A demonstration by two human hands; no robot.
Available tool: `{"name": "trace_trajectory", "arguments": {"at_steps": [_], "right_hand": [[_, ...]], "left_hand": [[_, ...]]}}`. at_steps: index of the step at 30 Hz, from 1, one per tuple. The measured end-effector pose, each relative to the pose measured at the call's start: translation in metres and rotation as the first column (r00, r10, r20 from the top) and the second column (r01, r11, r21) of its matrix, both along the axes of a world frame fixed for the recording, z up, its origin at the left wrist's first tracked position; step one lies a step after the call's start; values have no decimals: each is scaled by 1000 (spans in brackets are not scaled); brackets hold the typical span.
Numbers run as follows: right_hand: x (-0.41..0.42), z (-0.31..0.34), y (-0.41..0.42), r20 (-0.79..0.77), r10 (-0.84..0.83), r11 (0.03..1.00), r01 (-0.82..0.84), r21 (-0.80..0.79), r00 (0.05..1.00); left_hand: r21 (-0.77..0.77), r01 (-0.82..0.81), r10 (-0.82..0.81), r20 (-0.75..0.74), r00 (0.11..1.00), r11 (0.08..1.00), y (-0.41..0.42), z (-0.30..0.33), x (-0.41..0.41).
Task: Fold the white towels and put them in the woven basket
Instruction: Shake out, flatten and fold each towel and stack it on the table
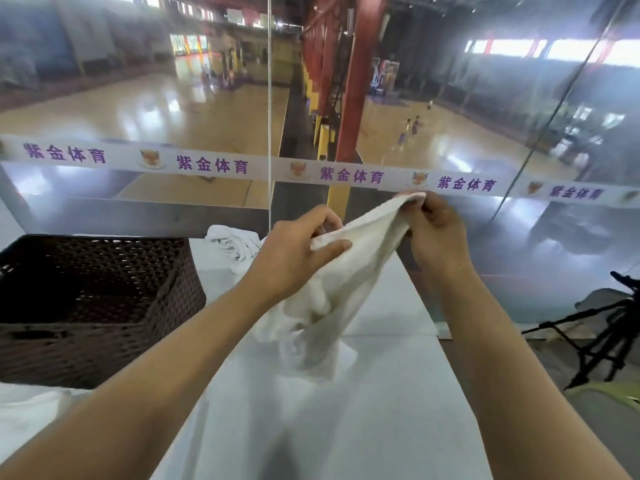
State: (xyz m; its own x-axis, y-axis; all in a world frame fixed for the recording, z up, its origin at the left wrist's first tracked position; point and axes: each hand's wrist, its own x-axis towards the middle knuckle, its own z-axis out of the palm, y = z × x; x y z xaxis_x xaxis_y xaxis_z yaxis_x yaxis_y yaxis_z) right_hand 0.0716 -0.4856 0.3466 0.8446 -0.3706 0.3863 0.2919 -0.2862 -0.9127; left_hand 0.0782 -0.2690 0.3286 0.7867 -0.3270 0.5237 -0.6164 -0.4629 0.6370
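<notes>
A white towel (pixel 332 292) hangs above the white table (pixel 346 410), its lower end crumpled on the tabletop. My left hand (pixel 294 251) pinches the towel's upper edge between thumb and fingers. Further right and higher, my right hand (pixel 433 230) pinches a corner of the same towel. The dark brown woven basket (pixel 114 306) stands on the table to the left, and nothing shows inside it. Behind my left hand lies a heap of unfolded white towels (pixel 232 244).
A glass wall with a printed white band (pixel 311 171) rises just behind the table. Another white cloth (pixel 31 410) lies at the lower left in front of the basket. A black tripod (pixel 602 327) stands on the floor off the table's right edge.
</notes>
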Motion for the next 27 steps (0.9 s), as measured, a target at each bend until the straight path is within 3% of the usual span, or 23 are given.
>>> {"name": "trace_trajectory", "arguments": {"at_steps": [5,9,13,17,20,24,27], "right_hand": [[13,37,-1,4,-158,984,158,88,987],[13,38,-16,11,-212,977,212,-31,977],[18,35,-29,-41,-272,951,262,-167,961],[30,38,-38,-87,-331,929,309,-202,939],[52,45,-47,-161,-321,947,313,-74,933],[95,57,-64,-249,-276,950,303,78,928],[128,65,-85,-273,-244,948,289,136,930]], "left_hand": [[92,-123,127,-30,992,988,47,-12,4],[87,-271,282,-145,949,959,81,-20,15],[-155,-370,309,-316,897,916,98,-21,34],[-375,-450,219,-518,827,811,92,-14,56],[-386,-519,216,-604,767,762,81,-7,82],[-257,-580,370,-560,741,773,55,7,126],[-333,-612,260,-687,679,718,36,22,167]]}}
